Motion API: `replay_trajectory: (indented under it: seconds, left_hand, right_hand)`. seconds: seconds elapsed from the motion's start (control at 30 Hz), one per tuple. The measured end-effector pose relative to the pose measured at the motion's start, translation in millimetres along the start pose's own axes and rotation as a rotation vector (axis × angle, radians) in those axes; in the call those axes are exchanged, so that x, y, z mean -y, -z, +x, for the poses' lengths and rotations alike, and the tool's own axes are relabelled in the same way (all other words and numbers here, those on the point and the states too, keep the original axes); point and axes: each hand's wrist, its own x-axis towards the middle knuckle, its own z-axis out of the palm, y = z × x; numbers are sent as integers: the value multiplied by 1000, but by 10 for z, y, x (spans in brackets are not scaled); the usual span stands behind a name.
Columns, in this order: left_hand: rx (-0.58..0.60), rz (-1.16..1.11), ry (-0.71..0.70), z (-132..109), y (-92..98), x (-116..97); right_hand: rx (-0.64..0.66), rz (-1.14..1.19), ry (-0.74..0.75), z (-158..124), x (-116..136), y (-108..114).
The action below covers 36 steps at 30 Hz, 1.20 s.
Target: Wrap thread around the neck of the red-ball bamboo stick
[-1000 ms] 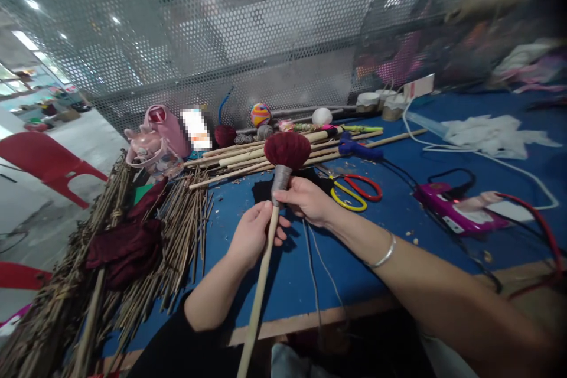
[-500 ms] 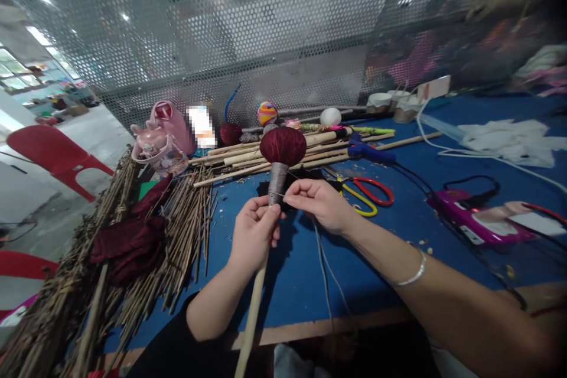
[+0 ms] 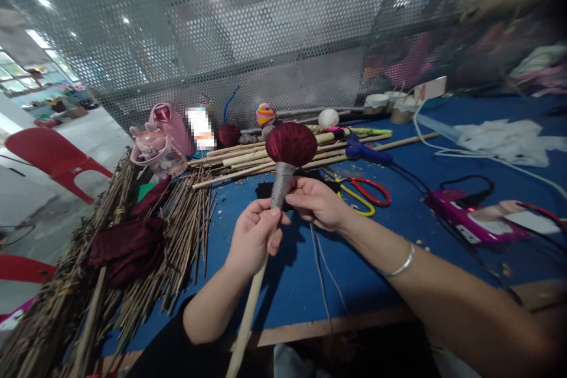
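Observation:
My left hand (image 3: 256, 235) is closed around a pale wooden stick (image 3: 247, 319) just below its wrapped neck. At the stick's upper end sits a round bundle of dark red cloth (image 3: 291, 144). Grey cord (image 3: 282, 182) is wound in tight turns around the neck under that bundle. Beside the winding, my right hand (image 3: 318, 203) pinches the grey cord, its fingertips close to the neck. Two loose strands of cord (image 3: 321, 274) hang down below the right hand toward the table's front edge.
Scissors with red and yellow handles (image 3: 365, 194) and a blue glue gun (image 3: 367, 150) lie right of the hands. Wooden sticks (image 3: 239, 172) lie behind them. Twig bundles (image 3: 177, 248) and dark red cloth (image 3: 126, 248) cover the left. A purple power box (image 3: 473, 221) is at right.
The cloth-topped stick has tilted, its head moving slightly right and its lower end left. My right hand has come in closer against the wrapped neck.

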Motion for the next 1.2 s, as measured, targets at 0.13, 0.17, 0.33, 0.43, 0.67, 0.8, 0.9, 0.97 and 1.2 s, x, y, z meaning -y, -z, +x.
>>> replay_trajectory:
  seconds: [0.13, 0.17, 0.33, 0.43, 0.67, 0.8, 0.9, 0.97, 1.2]
  left_hand:
    - [150, -34, 217, 19, 1, 7]
    - [139, -16, 267, 28, -5, 21]
    - [-140, 307, 137, 53, -19, 145]
    - [-213, 491, -46, 50, 1, 173]
    - [-192, 342, -15, 52, -10, 55]
    - [-180, 251, -49, 57, -11, 30]
    - [-175, 211, -55, 60, -7, 23]
    - [-178, 188, -63, 61, -4, 12]
    - [-96, 98, 3, 37, -1, -62]
  right_hand:
    - [85, 45, -42, 7, -30, 53]
    - [62, 14, -59, 16, -47, 66]
    - [-43, -151, -158, 65, -140, 55]
    - [-55, -153, -124, 67, -149, -7]
    - [-63, -295, 88, 29, -32, -4]
    - [-88, -278, 143, -19, 41, 17]
    - [-101, -201, 110, -30, 40, 7]
    - [-98, -179, 79, -22, 27, -7]
    - [-77, -158, 61, 16, -16, -21]
